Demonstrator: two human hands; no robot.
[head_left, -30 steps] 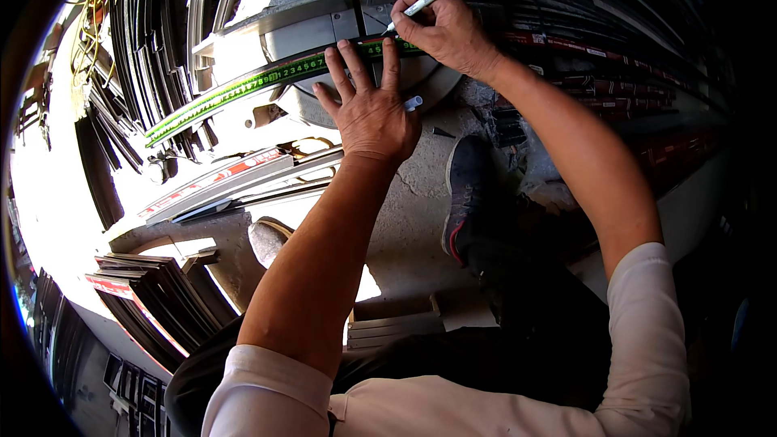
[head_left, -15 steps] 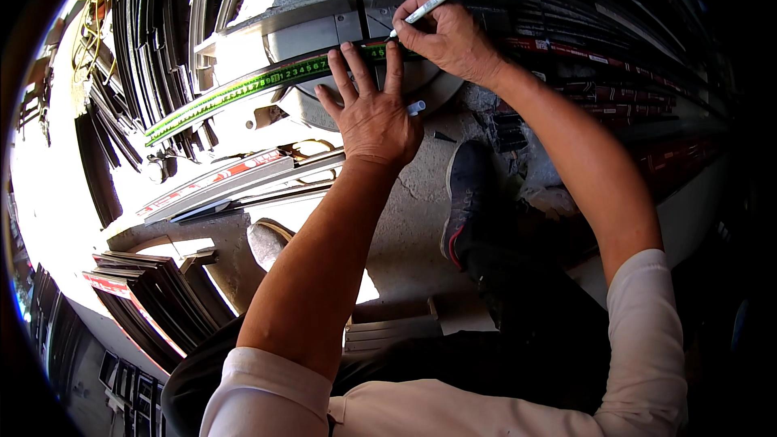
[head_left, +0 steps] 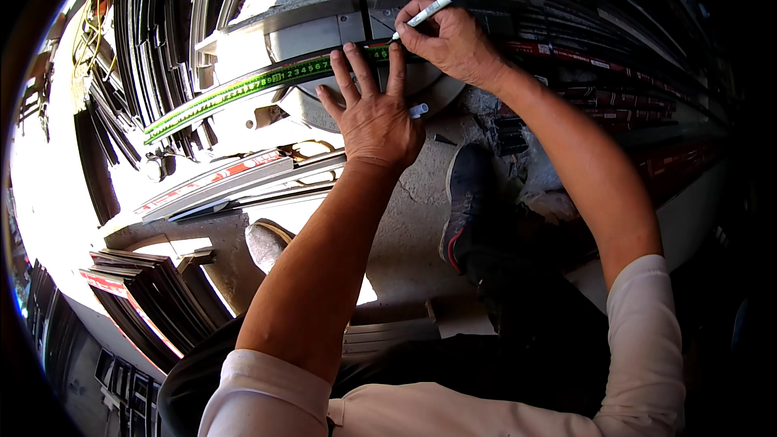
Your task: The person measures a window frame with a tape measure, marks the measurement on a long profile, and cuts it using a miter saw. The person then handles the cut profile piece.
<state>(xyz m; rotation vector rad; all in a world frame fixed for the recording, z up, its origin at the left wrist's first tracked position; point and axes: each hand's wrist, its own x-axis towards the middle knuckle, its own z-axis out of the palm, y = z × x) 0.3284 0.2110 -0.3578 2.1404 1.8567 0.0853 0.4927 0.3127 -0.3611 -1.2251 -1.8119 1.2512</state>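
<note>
Head view: left hand [head_left: 374, 117], fingers spread flat, pins a green measuring tape [head_left: 243, 91] running lower-left to upper-right across the saw base [head_left: 324, 28]. Right hand [head_left: 453, 40] pinches a blue-capped marker [head_left: 422, 14], tip down-left at the tape.

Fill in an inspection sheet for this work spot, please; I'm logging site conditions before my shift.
Surface: grey saw table, sunlit, on a concrete floor.
Job's things: green tape measure laid along the table; blue-capped marker, tip at the tape.
Clutter: dark metal profiles stacked lower left, more upper left.
Hands: left hand flat, pinning the tape; right hand gripping the marker.
Cables: yellow cord upper left.
Surroundings: dark profiles at right; person's shoe on the floor.
</note>
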